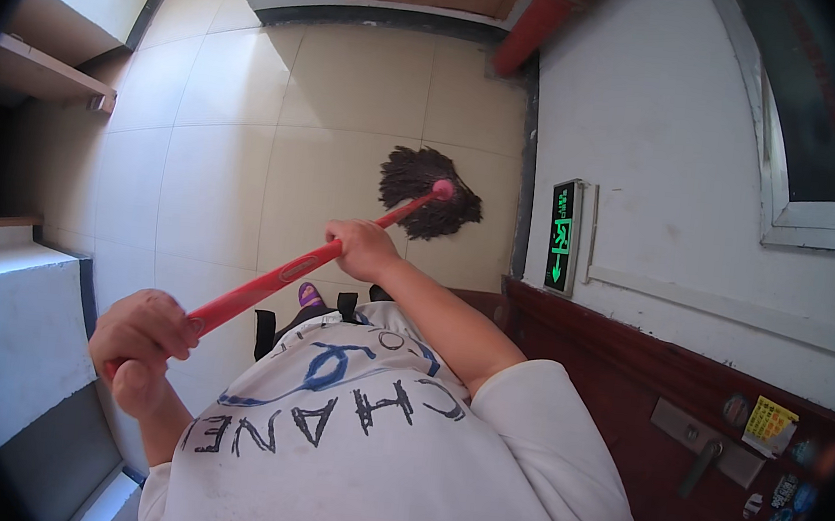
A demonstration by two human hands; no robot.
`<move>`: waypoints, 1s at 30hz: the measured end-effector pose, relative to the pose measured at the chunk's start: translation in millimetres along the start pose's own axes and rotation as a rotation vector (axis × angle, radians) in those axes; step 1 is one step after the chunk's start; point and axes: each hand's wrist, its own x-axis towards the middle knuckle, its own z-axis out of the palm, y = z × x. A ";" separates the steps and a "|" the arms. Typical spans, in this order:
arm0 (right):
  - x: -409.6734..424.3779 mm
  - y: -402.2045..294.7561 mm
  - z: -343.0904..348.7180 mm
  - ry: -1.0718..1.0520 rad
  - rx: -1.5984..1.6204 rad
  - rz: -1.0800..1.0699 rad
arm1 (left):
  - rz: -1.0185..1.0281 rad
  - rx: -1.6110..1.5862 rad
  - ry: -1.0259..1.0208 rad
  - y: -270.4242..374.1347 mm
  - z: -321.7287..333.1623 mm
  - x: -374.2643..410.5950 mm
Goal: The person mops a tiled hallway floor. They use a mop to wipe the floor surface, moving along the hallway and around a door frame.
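Observation:
A mop's red handle (256, 292) slants across the view, from lower left up to the dark mop head (424, 195) spread on the tiled floor. My left hand (145, 343) is closed round the upper end of the handle, at the left. Further down the shaft, near the middle of the view, my right hand (364, 249) grips it. A round pink joint (442, 190) links the shaft to the dark strands. The mop head rests on beige tiles (343, 170) near the right wall. Below my right hand a foot in a purple sandal (311, 295) shows.
A red pipe (533, 34) stands in the far right corner. On the right are a white wall (626, 130) with a lit exit sign (562, 237) and a dark red door (600, 399) with a lever handle (701, 469). An opening with a wooden edge (55, 67) lies left.

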 end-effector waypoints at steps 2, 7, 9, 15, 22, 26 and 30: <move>-11.2 21.8 -14.5 0.057 -0.033 0.016 | -0.030 -0.069 0.034 -14.8 22.2 5.9; -41.7 85.9 -39.8 0.185 -0.119 -0.005 | -0.242 -0.231 0.036 -44.2 67.8 0.3; -51.3 103.6 -46.6 0.244 -0.140 0.008 | -0.305 -0.326 -0.013 -58.7 82.8 -2.8; -41.9 107.7 -32.2 0.398 -0.146 0.097 | -0.321 -0.370 -0.153 -75.1 68.4 1.0; -17.8 85.9 0.1 0.493 -0.134 0.112 | -0.252 -0.293 -0.279 -69.6 22.5 13.8; 15.9 46.8 19.4 0.507 -0.093 0.086 | -0.250 -0.217 -0.245 -52.6 -17.0 23.9; 58.4 10.2 46.9 0.451 -0.027 0.041 | -0.224 -0.133 -0.124 -30.5 -54.7 33.5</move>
